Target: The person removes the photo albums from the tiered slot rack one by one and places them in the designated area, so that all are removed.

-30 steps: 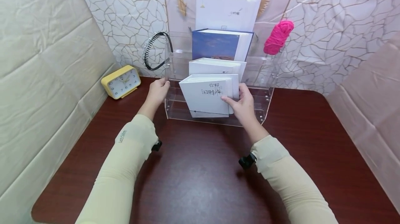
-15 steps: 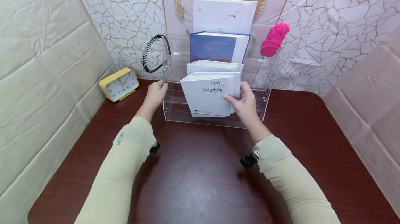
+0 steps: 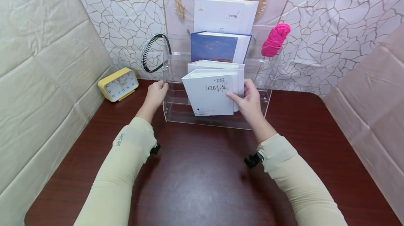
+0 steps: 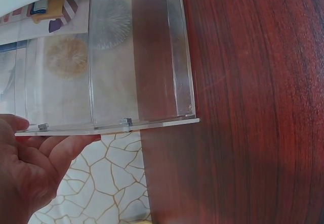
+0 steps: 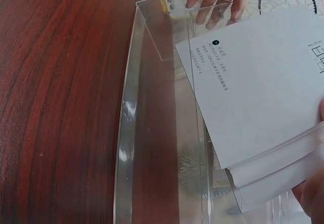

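Observation:
A white book [image 3: 210,94] with black Chinese characters on its cover stands at the front tier of a clear acrylic rack [image 3: 189,123]. My right hand [image 3: 250,101] pinches the book's right edge, thumb on the cover and fingers behind. In the right wrist view the book [image 5: 258,87] tilts above the rack's front tier, its lower edge apart from the front lip. My left hand [image 3: 156,95] grips the rack's left side panel [image 4: 106,130]; the left wrist view shows the thumb on one face and fingers on the other.
Behind stand another white book [image 3: 217,64], a blue-covered book [image 3: 214,47] and a tall white book [image 3: 221,15] in the rear tiers. A black headband [image 3: 145,56] hangs at the rack's left, pink yarn [image 3: 275,40] at its right. A yellow clock [image 3: 118,84] sits left.
My right hand has raised the white book a little from the front tier, and it now covers more of the book behind. The left hand keeps its hold on the rack.

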### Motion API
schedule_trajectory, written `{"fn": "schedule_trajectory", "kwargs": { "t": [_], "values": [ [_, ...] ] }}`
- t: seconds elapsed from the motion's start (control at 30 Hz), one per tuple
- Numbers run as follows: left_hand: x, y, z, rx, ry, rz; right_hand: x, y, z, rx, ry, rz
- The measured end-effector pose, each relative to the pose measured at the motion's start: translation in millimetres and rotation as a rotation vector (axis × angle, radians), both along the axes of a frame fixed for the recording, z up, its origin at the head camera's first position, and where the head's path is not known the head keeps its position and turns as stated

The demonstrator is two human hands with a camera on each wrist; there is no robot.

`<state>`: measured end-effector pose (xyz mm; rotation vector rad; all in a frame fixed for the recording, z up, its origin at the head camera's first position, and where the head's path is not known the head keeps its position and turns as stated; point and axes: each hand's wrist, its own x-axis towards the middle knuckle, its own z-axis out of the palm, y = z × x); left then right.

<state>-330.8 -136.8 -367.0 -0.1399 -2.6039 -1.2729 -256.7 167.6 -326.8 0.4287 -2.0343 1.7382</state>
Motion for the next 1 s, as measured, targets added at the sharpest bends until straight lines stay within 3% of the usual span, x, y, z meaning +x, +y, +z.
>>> {"fn": "schedule_trajectory", "kwargs": {
  "t": [0.67, 1.0],
  "values": [
    [-0.1, 2.5, 2.1, 0.002, -0.008, -0.012, 5.0, 6, 10.4, -0.047, 0.020, 0.015],
    [3.2, 0.8, 2.5, -0.017, -0.008, -0.005, 10.2, 4, 13.7, -0.019, 0.057, 0.032]
  ]
}}
